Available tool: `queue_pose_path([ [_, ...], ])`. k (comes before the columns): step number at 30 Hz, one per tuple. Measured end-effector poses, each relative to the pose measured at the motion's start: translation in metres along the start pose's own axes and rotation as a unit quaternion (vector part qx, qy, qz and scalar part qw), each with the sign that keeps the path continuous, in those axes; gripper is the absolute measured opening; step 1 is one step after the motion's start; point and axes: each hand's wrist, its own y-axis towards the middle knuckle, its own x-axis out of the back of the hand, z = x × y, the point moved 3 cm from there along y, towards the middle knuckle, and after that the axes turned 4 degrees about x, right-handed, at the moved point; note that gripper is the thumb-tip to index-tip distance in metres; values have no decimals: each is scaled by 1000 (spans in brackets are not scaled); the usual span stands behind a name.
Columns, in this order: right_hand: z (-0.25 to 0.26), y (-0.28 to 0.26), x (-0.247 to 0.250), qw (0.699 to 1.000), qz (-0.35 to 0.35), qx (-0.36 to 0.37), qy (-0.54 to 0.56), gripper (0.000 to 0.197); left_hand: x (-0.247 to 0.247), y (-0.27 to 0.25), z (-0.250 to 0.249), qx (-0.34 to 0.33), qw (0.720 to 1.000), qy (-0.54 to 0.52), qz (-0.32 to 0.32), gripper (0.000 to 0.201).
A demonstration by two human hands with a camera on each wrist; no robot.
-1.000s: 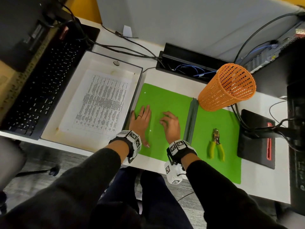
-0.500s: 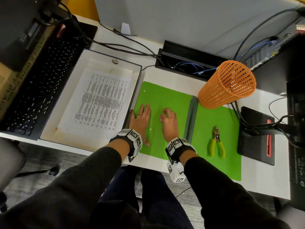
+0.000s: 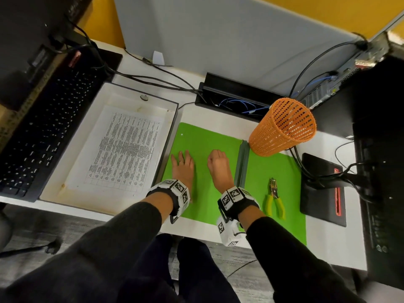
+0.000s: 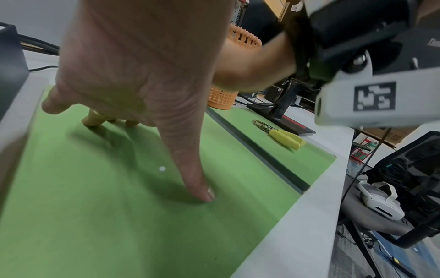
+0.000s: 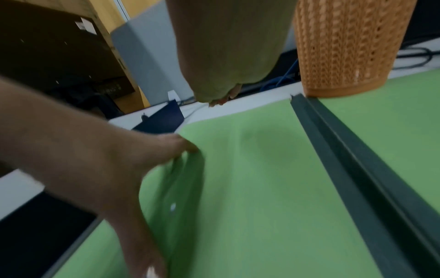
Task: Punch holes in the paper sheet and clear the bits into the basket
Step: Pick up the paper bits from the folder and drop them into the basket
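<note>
On the green paper sheet (image 3: 203,138), the right hand (image 3: 218,166) has curled its fingers since a second ago, gathering bits; left hand (image 3: 183,168) stays flat; basket (image 3: 284,127) waits nearby.

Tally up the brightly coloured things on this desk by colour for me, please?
Green: 1, the open folder, both hands resting on it
Orange: 1, the mesh basket
Yellow: 1, the yellow-handled hole punch
Total: 3
</note>
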Motion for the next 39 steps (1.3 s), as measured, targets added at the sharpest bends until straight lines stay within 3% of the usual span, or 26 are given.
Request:
queue_pose_path([
  [2, 2, 10, 24, 999, -22, 24, 20, 12, 4, 0, -5, 1, 1000, 11, 3, 125],
  [8, -13, 40, 121, 988, -136, 37, 59, 5, 12, -2, -21, -54, 998, -2, -35, 81],
  [15, -75, 48, 212, 973, -231, -24, 5, 7, 15, -2, -39, -75, 997, 6, -23, 90],
  [18, -111, 46, 219, 975, -211, -74, -8, 9, 17, -2, -42, -73, 997, 9, -23, 88],
  [21, -134, 45, 216, 980, -157, -123, -9, 11, 16, -1, -42, -75, 996, 30, -27, 100],
  [24, -145, 43, 214, 984, -135, -118, -14, 15, 14, 0, -41, -78, 996, 32, -24, 103],
  [33, -144, 42, 215, 986, -104, -133, 6, 19, 13, 1, -40, -83, 996, 30, -29, 103],
  [39, -134, 37, 223, 979, -135, -150, 21, 10, 12, 4, -41, -80, 996, 17, -33, 100],
])
